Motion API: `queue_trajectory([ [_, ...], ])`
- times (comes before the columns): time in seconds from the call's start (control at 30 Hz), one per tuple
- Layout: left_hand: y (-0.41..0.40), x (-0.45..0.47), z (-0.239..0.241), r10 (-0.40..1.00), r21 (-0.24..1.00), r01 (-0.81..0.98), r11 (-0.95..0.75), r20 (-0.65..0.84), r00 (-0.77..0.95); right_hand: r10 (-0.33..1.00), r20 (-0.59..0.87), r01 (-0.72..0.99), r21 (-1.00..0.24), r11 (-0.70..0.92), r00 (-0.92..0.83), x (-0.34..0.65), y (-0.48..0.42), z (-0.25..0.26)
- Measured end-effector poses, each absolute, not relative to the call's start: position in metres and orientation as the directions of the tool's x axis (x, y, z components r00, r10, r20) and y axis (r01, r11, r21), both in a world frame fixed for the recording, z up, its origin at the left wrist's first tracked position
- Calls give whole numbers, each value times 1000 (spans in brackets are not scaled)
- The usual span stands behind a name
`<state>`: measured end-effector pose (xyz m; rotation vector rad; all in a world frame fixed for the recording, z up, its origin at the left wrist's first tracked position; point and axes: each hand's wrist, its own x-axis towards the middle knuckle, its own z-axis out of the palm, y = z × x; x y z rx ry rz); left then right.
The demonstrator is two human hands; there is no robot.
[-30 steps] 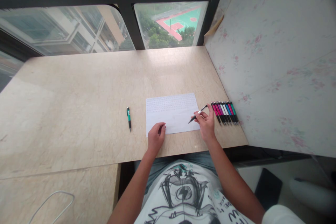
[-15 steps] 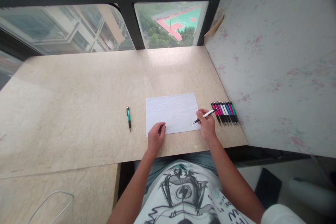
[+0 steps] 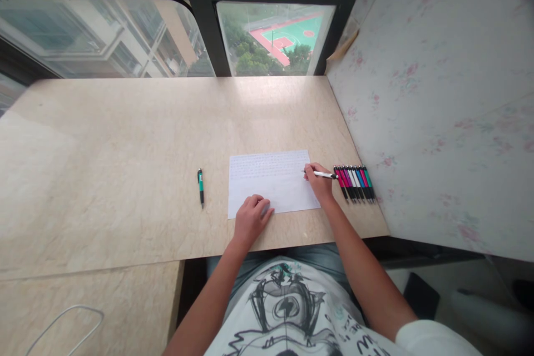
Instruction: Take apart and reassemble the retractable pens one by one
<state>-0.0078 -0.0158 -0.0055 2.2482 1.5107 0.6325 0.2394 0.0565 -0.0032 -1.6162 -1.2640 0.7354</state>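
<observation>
A sheet of paper (image 3: pixel 267 192) lies on the desk, with several lines of writing across its upper part. My right hand (image 3: pixel 320 183) grips a white and black pen (image 3: pixel 323 174) at the paper's right edge. The pen's tip points left, at the height of the lower written lines; whether it touches the paper I cannot tell. My left hand (image 3: pixel 251 216) rests on the lower edge of the sheet, fingers apart and slightly curled, with nothing visible in it. Left of the paper lies a green and black pen (image 3: pixel 201 188).
A row of pens (image 3: pixel 354 183) in several colours lies to the right of the paper, by the wallpapered wall (image 3: pixel 417 122). At the back, the marble-patterned desk (image 3: pixel 125 167) meets a window frame (image 3: pixel 204 39). A white cable (image 3: pixel 69 311) lies at the lower left.
My right hand has moved up and left over the paper, and the pen in it has swung flatter. My left hand's fingers have spread and shifted slightly right. The view has shifted a little.
</observation>
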Motion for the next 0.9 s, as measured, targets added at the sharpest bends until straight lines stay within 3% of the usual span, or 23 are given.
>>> queue_trajectory([
  [0.2,-15,-8,-6,932,532,767,-358,155,328,940,188,599,-801,-20,283,241,66,-19],
  [0.9,-15,-7,-6,932,501,789,-356,132,337,927,227,615,-788,-6,300,241,66,-23],
])
